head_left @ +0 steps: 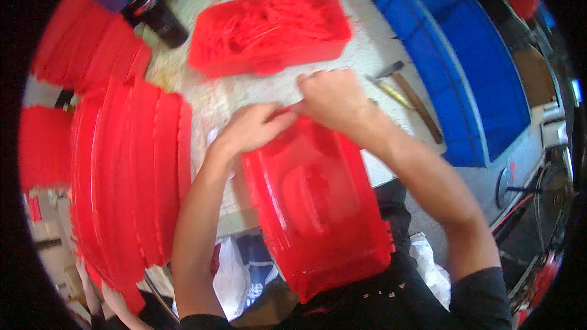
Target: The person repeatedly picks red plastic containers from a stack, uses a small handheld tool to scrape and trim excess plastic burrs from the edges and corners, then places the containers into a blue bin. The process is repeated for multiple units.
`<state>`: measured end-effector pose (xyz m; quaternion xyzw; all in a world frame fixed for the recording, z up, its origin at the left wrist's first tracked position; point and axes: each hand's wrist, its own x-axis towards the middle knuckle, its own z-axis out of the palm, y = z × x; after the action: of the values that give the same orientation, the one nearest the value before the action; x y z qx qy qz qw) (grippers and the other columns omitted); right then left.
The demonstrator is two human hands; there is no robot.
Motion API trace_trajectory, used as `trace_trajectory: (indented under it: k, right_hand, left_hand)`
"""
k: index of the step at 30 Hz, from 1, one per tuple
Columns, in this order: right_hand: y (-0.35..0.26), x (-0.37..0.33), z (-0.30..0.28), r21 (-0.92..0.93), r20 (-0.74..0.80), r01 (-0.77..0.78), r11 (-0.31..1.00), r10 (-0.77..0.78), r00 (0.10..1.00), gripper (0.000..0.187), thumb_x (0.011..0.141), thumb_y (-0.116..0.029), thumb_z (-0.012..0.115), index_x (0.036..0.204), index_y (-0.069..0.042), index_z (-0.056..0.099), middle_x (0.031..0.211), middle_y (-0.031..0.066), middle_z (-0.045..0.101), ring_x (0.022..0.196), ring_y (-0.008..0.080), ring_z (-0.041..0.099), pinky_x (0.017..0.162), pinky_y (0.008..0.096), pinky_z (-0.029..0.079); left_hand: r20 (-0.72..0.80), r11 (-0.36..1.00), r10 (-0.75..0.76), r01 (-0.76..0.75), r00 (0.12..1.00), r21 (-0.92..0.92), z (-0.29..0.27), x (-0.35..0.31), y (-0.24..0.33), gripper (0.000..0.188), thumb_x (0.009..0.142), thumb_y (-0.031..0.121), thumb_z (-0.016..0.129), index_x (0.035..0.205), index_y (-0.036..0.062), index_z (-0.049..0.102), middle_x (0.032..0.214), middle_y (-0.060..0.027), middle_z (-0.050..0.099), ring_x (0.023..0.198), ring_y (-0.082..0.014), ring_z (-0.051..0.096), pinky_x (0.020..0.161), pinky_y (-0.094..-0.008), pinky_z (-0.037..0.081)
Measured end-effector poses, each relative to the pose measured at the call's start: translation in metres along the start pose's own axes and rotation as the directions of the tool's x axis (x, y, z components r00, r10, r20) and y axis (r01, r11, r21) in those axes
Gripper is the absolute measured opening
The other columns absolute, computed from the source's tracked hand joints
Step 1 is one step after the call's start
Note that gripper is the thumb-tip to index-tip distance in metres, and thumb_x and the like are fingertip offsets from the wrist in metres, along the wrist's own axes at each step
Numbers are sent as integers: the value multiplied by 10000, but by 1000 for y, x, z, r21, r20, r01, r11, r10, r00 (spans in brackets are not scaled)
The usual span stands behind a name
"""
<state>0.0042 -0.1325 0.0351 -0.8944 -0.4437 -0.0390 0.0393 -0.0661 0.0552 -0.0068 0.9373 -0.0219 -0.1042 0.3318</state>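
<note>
A large red moulded plastic piece lies tilted between the bench and my lap, its far edge up at my hands. My left hand grips that far edge at its left corner, fingers curled over it. My right hand pinches the same edge just to the right, knuckles toward the camera; whatever is between its fingertips is hidden. A red tray heaped with thin red plastic strips sits on the bench just beyond both hands.
A fanned stack of red plastic pieces fills the left side. A blue crate stands at the right, with a wooden-handled tool lying beside it. A dark bottle rests at the back left. Another person's hand shows at lower left.
</note>
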Motion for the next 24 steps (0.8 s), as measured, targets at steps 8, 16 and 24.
trace_trajectory:
  k: [8, 16, 24]
  right_hand:
    - [98, -60, 17, 3, -18, -286, 958, 286, 958, 160, 888, -160, 618, 939, -32, 700, 993, 142, 703, 980, 283, 691, 736, 429, 589]
    - [143, -110, 82, 172, -197, -393, 903, 422, 885, 312, 874, -17, 550, 1185, -27, 570, 1111, 208, 644, 1055, 336, 650, 842, 427, 557]
    - [132, -203, 46, 914, 206, -373, 162, 604, 769, 177, 1031, -150, 519, 1034, -12, 629, 800, 19, 613, 750, 78, 570, 666, 267, 465]
  left_hand:
    - [-130, 990, -143, 139, 981, -35, -9, -35, -31, 349, 970, 258, 646, 1139, -45, 684, 1016, -184, 742, 927, -199, 700, 847, -341, 535]
    - [-411, 901, -421, 426, 809, -84, 18, -146, -35, 389, 967, 268, 616, 1214, -32, 631, 1021, -277, 698, 993, -406, 688, 826, -448, 533]
    - [-636, 966, -72, 213, 769, 149, -1, -46, 93, 281, 912, 141, 677, 1169, 28, 678, 1117, -192, 689, 1062, -349, 656, 922, -393, 517]
